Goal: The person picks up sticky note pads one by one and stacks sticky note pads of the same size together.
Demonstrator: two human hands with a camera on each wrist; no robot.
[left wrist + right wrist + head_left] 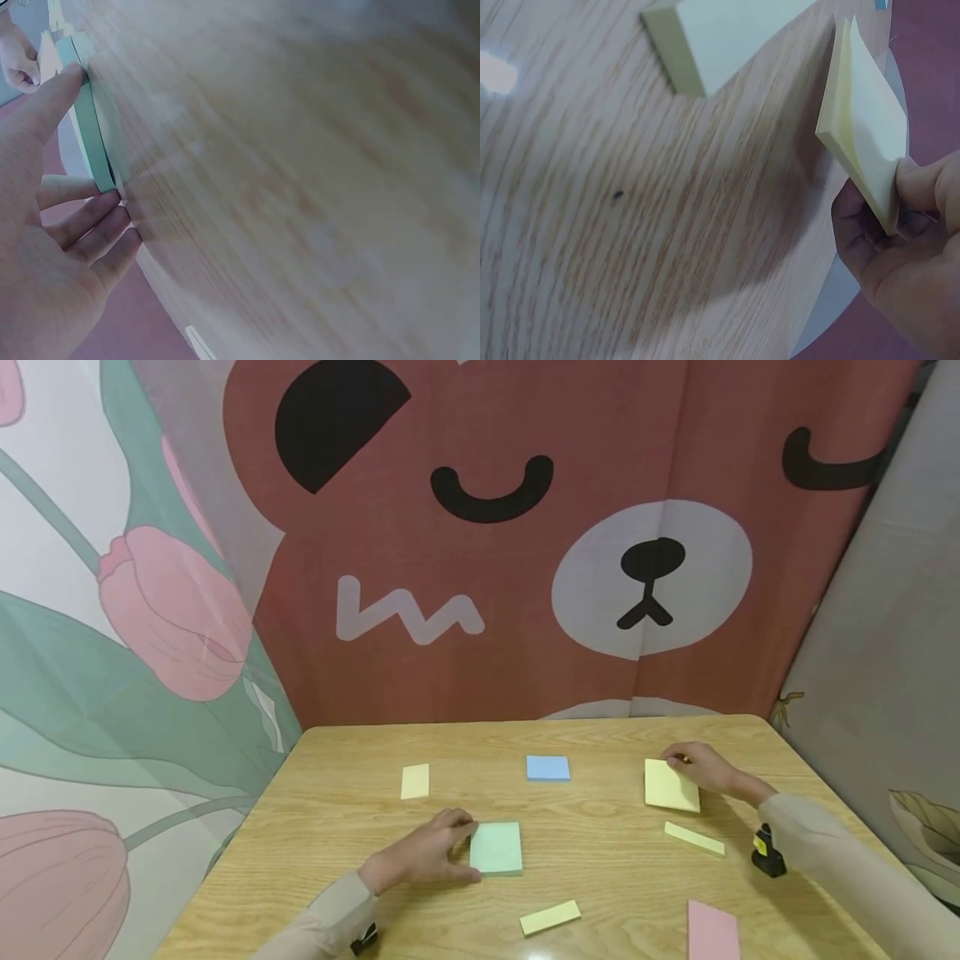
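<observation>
One green notepad (496, 848) on wood-grain table (337, 793); bear-print cloth (517, 568) behind.

We see the head view's bottom edge cut off the pink rectangular paper pad (713, 933) and the pale wooden counter (337, 785), whose grain blurs in the left wrist view. In the right wrist view, the pale yellow square paper pad (876, 120) partly hides the right hand's (915, 232) fingers; a dark speck (618, 195) is too small to identify.
</observation>
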